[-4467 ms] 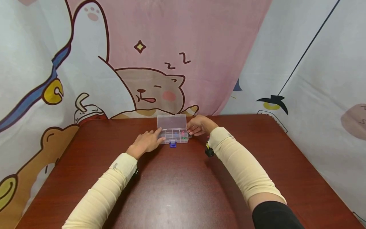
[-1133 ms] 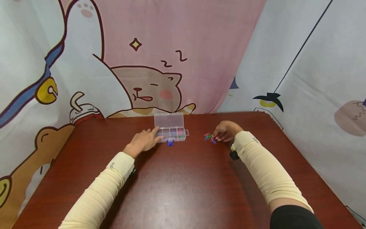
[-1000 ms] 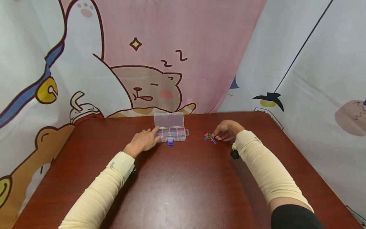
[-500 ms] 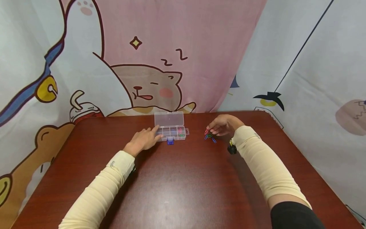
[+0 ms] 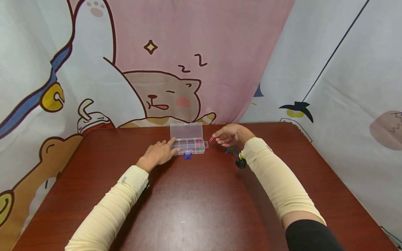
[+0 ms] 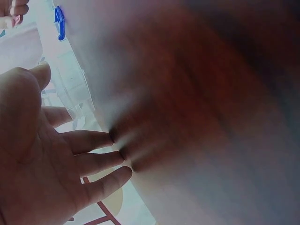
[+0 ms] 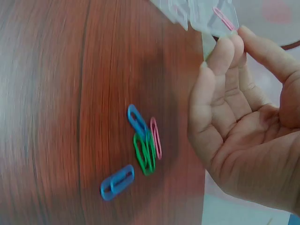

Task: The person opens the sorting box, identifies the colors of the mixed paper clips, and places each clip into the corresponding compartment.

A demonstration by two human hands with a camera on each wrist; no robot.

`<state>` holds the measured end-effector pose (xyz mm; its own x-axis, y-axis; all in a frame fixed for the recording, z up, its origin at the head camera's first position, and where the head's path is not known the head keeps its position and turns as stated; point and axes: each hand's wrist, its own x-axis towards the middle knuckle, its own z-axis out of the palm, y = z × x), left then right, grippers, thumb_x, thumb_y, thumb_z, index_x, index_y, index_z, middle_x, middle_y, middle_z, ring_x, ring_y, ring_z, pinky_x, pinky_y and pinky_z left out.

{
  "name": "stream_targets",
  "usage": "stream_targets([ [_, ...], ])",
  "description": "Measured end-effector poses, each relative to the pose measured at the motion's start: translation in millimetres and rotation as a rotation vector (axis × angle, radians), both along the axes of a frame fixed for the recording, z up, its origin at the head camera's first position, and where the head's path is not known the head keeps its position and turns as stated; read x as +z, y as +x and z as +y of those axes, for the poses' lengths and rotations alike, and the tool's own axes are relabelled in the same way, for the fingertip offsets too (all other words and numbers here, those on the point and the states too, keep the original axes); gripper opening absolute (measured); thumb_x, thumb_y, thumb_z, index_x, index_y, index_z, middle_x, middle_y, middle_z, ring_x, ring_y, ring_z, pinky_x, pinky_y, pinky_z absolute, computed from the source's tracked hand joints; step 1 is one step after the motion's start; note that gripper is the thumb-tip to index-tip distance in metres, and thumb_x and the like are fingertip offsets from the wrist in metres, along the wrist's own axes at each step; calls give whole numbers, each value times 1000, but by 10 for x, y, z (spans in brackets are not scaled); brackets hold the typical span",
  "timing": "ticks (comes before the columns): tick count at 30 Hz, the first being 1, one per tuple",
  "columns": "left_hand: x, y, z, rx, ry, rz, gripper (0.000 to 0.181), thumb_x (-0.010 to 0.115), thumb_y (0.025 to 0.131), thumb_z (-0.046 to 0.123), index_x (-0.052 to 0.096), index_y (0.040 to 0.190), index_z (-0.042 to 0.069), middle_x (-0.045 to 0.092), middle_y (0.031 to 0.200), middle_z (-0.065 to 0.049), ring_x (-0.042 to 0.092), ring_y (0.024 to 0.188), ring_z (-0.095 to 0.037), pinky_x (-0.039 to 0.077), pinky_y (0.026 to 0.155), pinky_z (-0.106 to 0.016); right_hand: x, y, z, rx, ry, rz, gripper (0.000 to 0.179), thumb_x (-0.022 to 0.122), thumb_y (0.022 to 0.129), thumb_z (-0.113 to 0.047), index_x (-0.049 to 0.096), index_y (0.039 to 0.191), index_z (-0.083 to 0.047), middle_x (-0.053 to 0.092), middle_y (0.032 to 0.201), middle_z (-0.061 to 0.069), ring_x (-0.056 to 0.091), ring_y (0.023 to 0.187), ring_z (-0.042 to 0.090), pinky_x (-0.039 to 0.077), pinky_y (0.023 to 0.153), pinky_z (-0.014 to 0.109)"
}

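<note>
"What's just changing?"

"The right hand, pinching a pink loop-shaped paper clip, is leaving the scattered blue, green and pink paper clips and nearing the open clear-plastic compartment box. That clip is hovering just outside it."

"And the left hand?"

"It's touching the box's left end, gripping nothing, seemingly steadying it. So the pile is shrinking by one."

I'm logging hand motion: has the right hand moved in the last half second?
Yes: in the head view, the right hand has moved left, closer to the open plastic box.
</note>
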<state>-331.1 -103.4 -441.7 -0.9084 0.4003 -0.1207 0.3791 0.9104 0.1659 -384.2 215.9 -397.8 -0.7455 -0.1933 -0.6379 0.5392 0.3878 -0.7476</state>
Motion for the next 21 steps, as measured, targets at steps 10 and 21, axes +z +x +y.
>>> stream_targets([
  [10,-8,0,-2,-1,-9,-1,69,33,102,55,23,156,13,41,148,-25,42,133,-45,38,103,-59,-142,-11,-301,-81,-123,-23,24,69,92,-19,66,112,-6,67,76,-1,64,70,11,53,72,27],
  [21,5,11,6,2,-13,3,69,32,102,55,23,156,13,41,148,-25,41,134,-46,37,104,-59,-191,-2,-454,-113,-110,-16,24,67,93,-20,67,114,-9,68,77,-4,64,70,9,52,69,25],
])
